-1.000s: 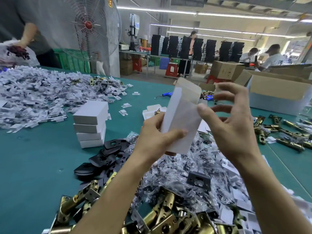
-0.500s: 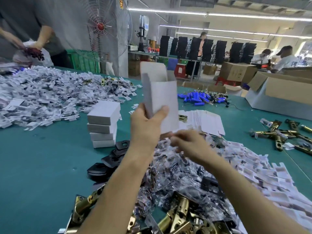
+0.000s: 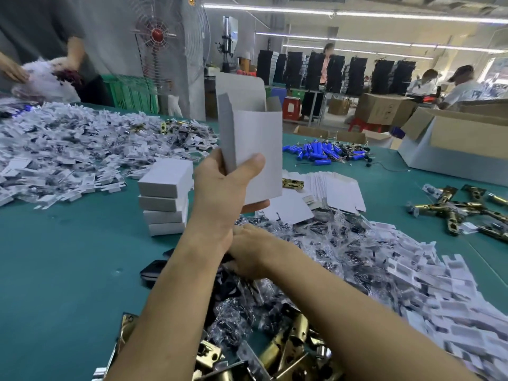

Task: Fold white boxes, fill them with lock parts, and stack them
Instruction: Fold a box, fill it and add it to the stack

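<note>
My left hand [image 3: 222, 193] grips an upright white box [image 3: 254, 149] by its lower part; the top flaps stand open. My right hand [image 3: 253, 253] reaches low and leftward under my left wrist, onto the heap of clear bagged lock parts [image 3: 330, 259]; its fingers are hidden behind my left forearm. A stack of several closed white boxes [image 3: 165, 199] stands just left of my left hand. Flat box blanks [image 3: 338, 188] lie behind the heap. Black plates [image 3: 152, 270] lie at the heap's left edge. Brass latch bodies [image 3: 288, 347] lie nearest me.
A broad pile of white card pieces [image 3: 68, 149] covers the green table [image 3: 68, 270] at the left, where another person handles a bag. Blue cylinders [image 3: 319, 151], more brass latches [image 3: 453, 207] and an open cardboard carton [image 3: 453, 144] lie to the right.
My right hand left the box and dropped down to the heap under my left wrist. My left hand now holds the box alone, raised and opened out.
</note>
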`<state>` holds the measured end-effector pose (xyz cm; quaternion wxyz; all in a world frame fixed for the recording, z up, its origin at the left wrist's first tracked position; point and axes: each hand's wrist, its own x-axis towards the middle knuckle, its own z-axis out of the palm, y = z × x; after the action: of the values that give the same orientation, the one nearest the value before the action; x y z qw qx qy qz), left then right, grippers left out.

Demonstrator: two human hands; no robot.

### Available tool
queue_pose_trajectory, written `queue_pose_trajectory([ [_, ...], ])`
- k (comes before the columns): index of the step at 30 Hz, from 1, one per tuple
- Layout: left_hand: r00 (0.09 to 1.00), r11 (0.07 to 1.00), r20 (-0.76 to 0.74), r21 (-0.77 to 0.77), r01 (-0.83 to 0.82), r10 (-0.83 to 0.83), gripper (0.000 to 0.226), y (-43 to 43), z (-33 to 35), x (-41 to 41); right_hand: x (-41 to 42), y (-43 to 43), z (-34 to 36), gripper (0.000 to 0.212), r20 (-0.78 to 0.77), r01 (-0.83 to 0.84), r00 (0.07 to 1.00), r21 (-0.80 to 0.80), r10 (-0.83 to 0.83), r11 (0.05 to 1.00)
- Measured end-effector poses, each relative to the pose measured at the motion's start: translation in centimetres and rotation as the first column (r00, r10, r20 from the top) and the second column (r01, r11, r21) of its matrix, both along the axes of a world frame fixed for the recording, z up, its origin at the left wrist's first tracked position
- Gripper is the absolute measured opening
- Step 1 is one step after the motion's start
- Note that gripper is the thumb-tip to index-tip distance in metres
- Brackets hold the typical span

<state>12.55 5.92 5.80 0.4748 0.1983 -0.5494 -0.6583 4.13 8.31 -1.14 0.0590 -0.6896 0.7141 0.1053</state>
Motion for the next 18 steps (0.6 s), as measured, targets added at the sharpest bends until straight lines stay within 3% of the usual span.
queue_pose_trajectory([
  [7,1.000,1.000,0.007,-0.007,0.016,-0.016,0.024,0.2,0.1,0.0,0.6,1.6,0.4,0.019,0.114,0.115,0.988,-0.051,-0.109,0.992],
  [10,1.000,1.000,0.000,-0.009,0.019,-0.019,0.022,0.1,0.0,0.0,0.8,1.9,0.5,0.029,0.149,0.092,0.986,-0.077,-0.080,0.993],
  [13,1.000,0.999,-0.002,-0.024,0.022,-0.022,0.021,0.1,0.0,0.0,0.6,2.1,0.2,0.025,0.130,0.082,0.990,-0.153,-0.062,0.985],
  [18,1.000,0.999,0.003,-0.031,0.030,-0.030,0.023,0.1,-0.1,-0.2,0.8,1.9,-0.4,0.039,0.189,0.099,0.979,-0.121,-0.075,0.988],
])
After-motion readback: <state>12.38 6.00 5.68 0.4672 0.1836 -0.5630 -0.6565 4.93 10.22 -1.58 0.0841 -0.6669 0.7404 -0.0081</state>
